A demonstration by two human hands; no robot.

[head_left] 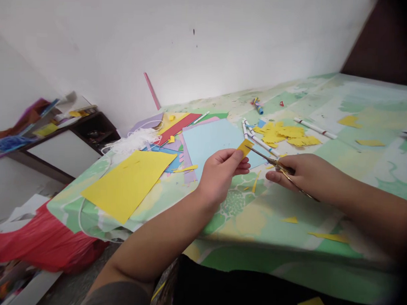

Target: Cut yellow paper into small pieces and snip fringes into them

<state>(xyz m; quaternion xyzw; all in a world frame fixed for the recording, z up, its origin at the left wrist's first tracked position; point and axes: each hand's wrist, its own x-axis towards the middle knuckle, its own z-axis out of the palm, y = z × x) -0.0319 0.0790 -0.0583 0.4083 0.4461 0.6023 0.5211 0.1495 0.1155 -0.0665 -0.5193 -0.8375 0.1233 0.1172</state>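
Between its thumb and fingers, my left hand (221, 175) pinches a small yellow paper piece (245, 147) above the table. My right hand (301, 176) is wrapped round the handles of a pair of scissors (279, 166), whose blades point left and reach the paper's right edge. A light blue sheet (212, 141) lies behind my left hand. Beyond the scissors is a heap of yellow cut pieces (284, 133), with white markers (262, 142) beside it. Small yellow scraps (291, 220) are scattered near the front edge.
A large yellow sheet (129, 181) and white string (133, 140) lie at the left of the patterned tablecloth (230, 240). Left of the table stand a cabinet (56, 152) and a red bag (50, 240). Another marker (314, 128) lies at the right.
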